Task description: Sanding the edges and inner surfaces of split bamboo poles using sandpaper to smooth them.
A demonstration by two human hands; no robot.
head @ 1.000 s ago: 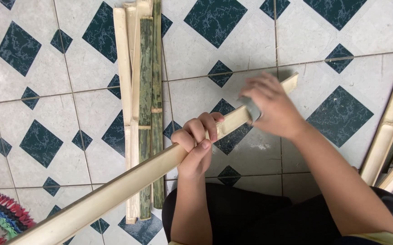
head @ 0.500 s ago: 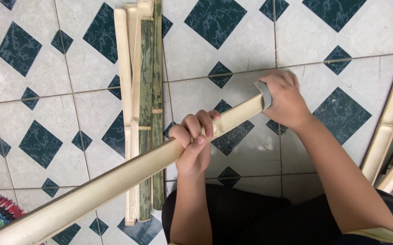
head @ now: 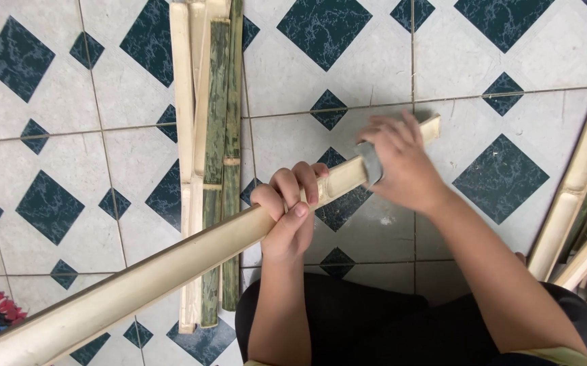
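Bamboo pole [head: 171, 271] slants above the tiled floor [head: 49, 149]; left hand [head: 290, 210] wraps it in a closed grip, right hand [head: 405, 166] clamps a grey blade [head: 371, 164] against it near the far end.

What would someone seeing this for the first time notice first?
A long pale bamboo pole runs diagonally across the middle, the left hand wrapped around it. The right hand presses a small grey blade against its far end. Behind, split bamboo strips lie on the white floor with dark green diamond tiles.
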